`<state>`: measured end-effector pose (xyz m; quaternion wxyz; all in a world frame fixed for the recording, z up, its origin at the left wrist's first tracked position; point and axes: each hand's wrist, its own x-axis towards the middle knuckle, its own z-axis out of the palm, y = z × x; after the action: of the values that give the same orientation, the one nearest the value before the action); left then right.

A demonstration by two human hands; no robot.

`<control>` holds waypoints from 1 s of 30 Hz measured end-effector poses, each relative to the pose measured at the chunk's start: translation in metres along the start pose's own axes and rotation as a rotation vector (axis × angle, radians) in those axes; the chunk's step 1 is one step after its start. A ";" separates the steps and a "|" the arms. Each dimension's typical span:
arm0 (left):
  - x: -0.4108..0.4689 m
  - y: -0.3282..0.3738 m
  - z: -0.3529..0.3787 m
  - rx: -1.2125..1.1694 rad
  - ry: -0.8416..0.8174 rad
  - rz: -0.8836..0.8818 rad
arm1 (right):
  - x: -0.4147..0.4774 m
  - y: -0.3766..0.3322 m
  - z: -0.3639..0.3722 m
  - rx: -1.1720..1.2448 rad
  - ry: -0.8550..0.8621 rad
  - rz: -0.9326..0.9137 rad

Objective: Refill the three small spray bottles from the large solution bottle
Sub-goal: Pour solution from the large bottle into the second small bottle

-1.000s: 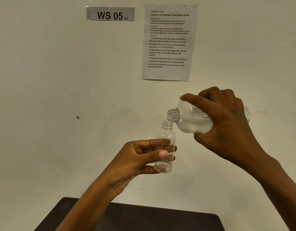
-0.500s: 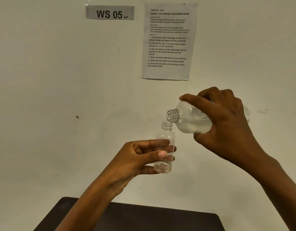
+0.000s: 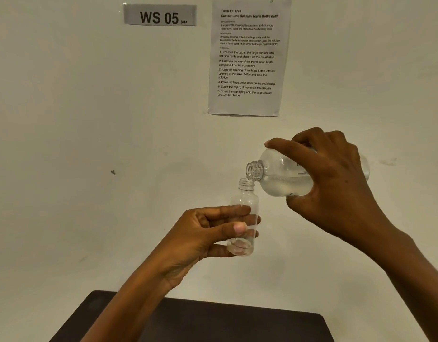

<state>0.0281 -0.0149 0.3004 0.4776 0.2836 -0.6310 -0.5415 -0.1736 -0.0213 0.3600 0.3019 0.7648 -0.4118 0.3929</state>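
My left hand (image 3: 208, 233) grips a small clear bottle (image 3: 245, 201) upright, uncapped, with a little liquid at its bottom. My right hand (image 3: 336, 183) holds the large clear solution bottle (image 3: 282, 176) tipped on its side, about half full, its open neck just above and touching the small bottle's mouth. Both bottles are held in the air in front of the wall. The two other small bottles and the caps are out of view.
A dark table (image 3: 213, 322) shows at the bottom edge. On the pale wall hang a "WS 05" sign (image 3: 161, 16) and a printed instruction sheet (image 3: 247, 58).
Hands and bottles have stayed almost in place. A little liquid has gathered in the bottom of the small bottle.
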 end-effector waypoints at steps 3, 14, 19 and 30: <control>0.000 -0.001 0.000 -0.007 0.003 -0.001 | 0.000 0.000 0.000 0.005 -0.001 -0.001; 0.000 -0.001 -0.001 -0.005 0.004 -0.003 | -0.001 0.001 0.002 0.010 0.004 -0.003; 0.000 -0.001 -0.001 -0.002 0.003 -0.010 | -0.001 0.001 0.002 0.002 0.009 -0.012; 0.001 -0.001 -0.001 -0.012 -0.001 -0.015 | -0.001 0.002 0.003 -0.006 -0.007 -0.007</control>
<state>0.0287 -0.0169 0.2993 0.4747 0.2853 -0.6259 -0.5491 -0.1747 -0.0244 0.3582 0.3041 0.7667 -0.4113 0.3880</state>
